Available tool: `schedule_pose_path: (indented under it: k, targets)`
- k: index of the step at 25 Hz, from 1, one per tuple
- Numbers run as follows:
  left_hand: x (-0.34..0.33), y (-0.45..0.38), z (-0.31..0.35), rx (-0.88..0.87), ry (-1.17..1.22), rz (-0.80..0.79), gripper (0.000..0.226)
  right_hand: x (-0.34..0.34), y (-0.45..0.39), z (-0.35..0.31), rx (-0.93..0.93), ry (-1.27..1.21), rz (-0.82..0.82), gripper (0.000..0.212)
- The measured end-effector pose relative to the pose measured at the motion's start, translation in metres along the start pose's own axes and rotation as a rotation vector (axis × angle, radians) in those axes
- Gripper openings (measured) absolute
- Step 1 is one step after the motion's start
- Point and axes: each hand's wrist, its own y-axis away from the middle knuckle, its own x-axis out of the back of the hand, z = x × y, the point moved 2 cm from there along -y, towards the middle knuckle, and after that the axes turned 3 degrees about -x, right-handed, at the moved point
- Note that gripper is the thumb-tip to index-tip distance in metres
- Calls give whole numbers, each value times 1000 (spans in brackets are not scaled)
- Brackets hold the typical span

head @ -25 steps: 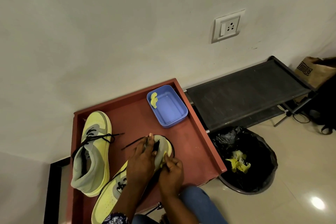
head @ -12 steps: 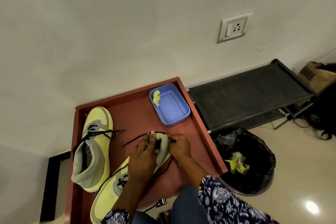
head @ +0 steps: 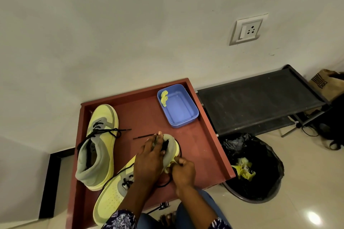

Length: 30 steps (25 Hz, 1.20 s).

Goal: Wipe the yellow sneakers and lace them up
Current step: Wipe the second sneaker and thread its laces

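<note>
Two yellow-and-grey sneakers with black laces lie on a red-brown tray table (head: 202,141). The far sneaker (head: 101,145) rests at the left, its laces loose. The near sneaker (head: 115,191) lies diagonally with its toe toward me. My left hand (head: 149,161) grips its grey heel collar. My right hand (head: 183,172) pinches a small yellow wipe (head: 170,165) against the sneaker's heel side. One black lace end (head: 143,136) trails out past my left fingers.
A blue plastic box (head: 181,109) with a yellow scrap inside sits at the tray's back right. To the right stand a black low rack (head: 260,98) and a black-lined bin (head: 255,169) holding used yellow wipes. A wall rises close behind.
My right hand came back from the sneaker's far heel end toward me and now presses the wipe low on the heel side. My left hand kept its hold.
</note>
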Motion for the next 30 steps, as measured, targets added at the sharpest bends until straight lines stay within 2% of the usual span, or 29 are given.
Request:
schedule_pose_path:
  k: [4, 9, 12, 15, 20, 26, 30]
  targets:
    - [-1, 0, -2, 3, -1, 23, 49, 3, -24, -27, 199, 249, 67, 27]
    - [-3, 0, -2, -9, -16, 45, 45, 4, -45, -81, 350, 658, -211, 31]
    - [-2, 1, -1, -1, -22, 46, 63, -4, -54, -100, 445, 928, -363, 29]
    - [-1, 2, -1, -5, -46, 51, 68, -9, -57, -111, 448, 1004, -450, 31]
    - [-5, 2, -3, 27, -8, 22, 70, -4, -47, -117, 410, 860, -539, 32]
    - [-9, 2, -6, 77, 88, -37, 62, 11, -33, -81, 381, 436, -340, 35]
    - [-9, -2, -11, 213, 268, -56, 56, 21, -14, -46, 316, 235, -294, 28]
